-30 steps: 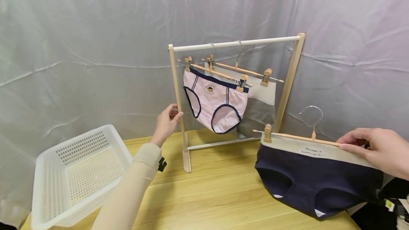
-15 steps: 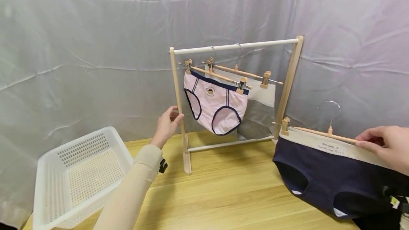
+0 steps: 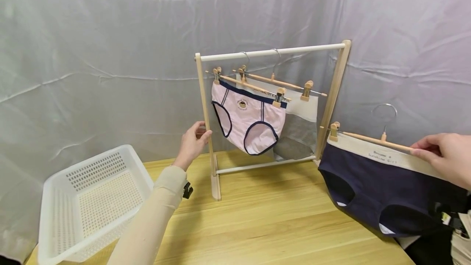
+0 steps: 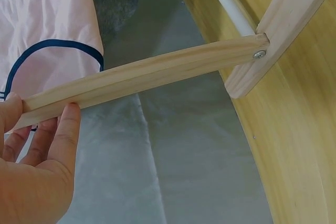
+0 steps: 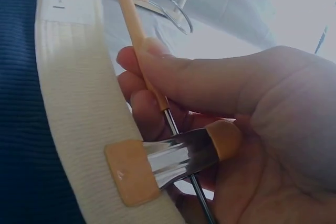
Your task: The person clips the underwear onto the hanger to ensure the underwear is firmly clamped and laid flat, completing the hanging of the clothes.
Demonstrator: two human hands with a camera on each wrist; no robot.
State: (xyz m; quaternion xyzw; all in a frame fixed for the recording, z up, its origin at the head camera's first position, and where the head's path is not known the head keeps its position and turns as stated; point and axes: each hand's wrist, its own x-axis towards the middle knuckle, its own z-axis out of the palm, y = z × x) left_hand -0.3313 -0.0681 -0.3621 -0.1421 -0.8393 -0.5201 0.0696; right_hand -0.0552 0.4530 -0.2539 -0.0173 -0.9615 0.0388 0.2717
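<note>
My left hand (image 3: 191,144) holds the left wooden post of a small clothes rack (image 3: 202,89) between thumb and fingers; the left wrist view shows the fingertips against that post (image 4: 157,72). My right hand (image 3: 447,156) pinches the wooden bar of a clip hanger (image 3: 364,138), right of the rack. Navy briefs (image 3: 386,187) with a cream waistband hang from the hanger. One clip (image 5: 178,158) grips that waistband close to my right palm. The hanger's metal hook (image 3: 391,107) is up and free of the rail. Pink briefs (image 3: 239,124) and grey-and-white briefs (image 3: 296,132) hang on the rack.
A white perforated plastic basket (image 3: 43,212) stands at the left of the wooden table (image 3: 235,228). Grey cloth (image 3: 110,44) hangs behind the rack. The rack's white top rail (image 3: 305,49) carries two hangers towards its left and middle.
My right hand has moved the hanger with the navy briefs to the right, away from the rack, then slightly up. My left hand keeps its hold on the post.
</note>
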